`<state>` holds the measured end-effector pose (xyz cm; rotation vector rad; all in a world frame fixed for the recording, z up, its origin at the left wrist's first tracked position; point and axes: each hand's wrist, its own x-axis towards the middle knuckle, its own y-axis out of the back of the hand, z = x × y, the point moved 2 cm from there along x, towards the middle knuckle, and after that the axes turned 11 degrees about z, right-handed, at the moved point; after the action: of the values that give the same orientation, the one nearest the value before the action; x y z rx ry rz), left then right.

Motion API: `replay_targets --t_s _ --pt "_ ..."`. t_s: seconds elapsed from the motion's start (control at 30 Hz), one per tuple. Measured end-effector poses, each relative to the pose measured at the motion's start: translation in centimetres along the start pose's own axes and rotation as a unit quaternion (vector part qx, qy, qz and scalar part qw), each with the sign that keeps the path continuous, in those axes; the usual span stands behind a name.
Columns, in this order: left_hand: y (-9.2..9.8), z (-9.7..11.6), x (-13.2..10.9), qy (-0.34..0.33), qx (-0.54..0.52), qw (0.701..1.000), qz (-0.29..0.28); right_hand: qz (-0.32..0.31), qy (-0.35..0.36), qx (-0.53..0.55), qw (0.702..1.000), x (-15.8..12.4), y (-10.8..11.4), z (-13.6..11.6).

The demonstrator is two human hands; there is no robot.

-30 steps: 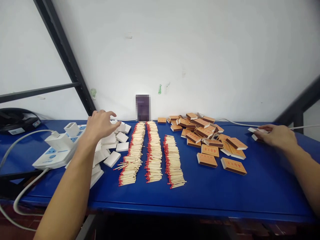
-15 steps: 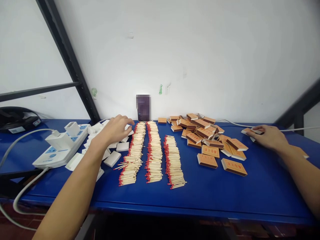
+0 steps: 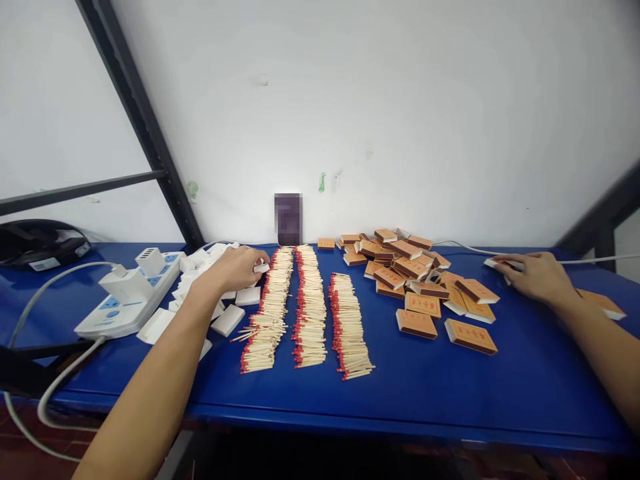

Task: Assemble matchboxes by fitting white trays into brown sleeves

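My left hand (image 3: 241, 267) pinches a small white tray (image 3: 261, 268) at the back left, beside a heap of white trays (image 3: 229, 321). Three long rows of red-headed matches lie side by side on the blue table: a left row (image 3: 265, 313), a middle row (image 3: 309, 307) and a shorter right row (image 3: 349, 327). Over at the right, my right hand (image 3: 533, 275) has its fingers on a matchbox (image 3: 493, 264), partly hidden beneath them. Orange matchboxes (image 3: 417, 323) are piled between the match rows and my right hand.
A white power strip (image 3: 117, 310) with plugs and cables lies at the left, near a black headset-like object (image 3: 43, 245). A dark phone (image 3: 289, 220) leans on the wall. Further matchboxes (image 3: 603, 304) lie beside my right forearm. Dark metal posts flank the table.
My left hand's fingers have closed on a small white tray. My right hand has stayed nearly in place on the matchbox. The whole view has shifted slightly.
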<state>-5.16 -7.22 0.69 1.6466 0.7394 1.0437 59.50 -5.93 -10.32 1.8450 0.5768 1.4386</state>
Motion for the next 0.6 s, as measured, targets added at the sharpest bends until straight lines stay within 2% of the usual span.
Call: replay_targets --t_s 0.2,0.37,0.5,0.6 --pt "-0.3 -0.7 0.3 0.022 0.005 0.999 0.028 -0.044 -0.024 0.016 0.999 -0.3 1.1 -1.0" --pt "0.7 -1.3 0.3 0.042 0.003 0.996 0.074 -0.043 -0.036 0.028 0.998 -0.6 1.6 -1.7" --pt "2.0 -2.9 -0.3 0.115 0.019 0.98 0.164 -0.062 -0.042 0.042 0.996 -0.5 2.1 -2.1" --pt "1.9 -4.5 -0.7 0.172 0.019 0.97 0.17 -0.085 -0.026 0.06 0.994 -0.5 2.7 -2.8"
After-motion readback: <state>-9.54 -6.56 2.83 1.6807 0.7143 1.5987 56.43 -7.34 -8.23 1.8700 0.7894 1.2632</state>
